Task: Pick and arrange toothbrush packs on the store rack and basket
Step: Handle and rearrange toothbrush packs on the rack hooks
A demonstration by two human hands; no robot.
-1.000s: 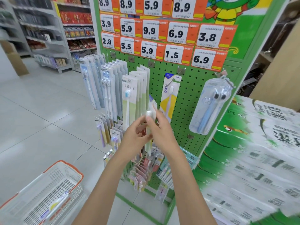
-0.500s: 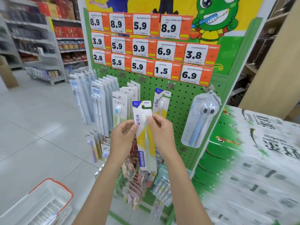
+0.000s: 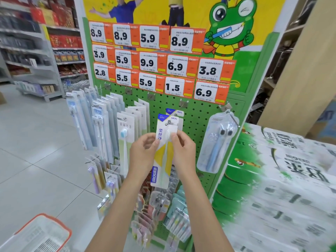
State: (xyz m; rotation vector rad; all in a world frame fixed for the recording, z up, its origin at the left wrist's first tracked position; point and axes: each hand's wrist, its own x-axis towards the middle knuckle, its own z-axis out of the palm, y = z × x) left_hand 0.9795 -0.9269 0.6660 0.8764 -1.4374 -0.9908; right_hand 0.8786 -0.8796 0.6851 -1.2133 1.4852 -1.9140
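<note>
The left hand [image 3: 143, 153] pinches the FROG toothbrush pack [image 3: 163, 160] at nine o'clock, the right hand [image 3: 183, 151] at three; the rack hook [image 3: 168, 122] sits at its twelve o'clock hole.

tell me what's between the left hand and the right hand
In the head view, the yellow-and-white toothbrush pack lies between the left hand and right hand; both pinch its upper edges.

Bright, even store light; blurred, warped right edge.
</note>
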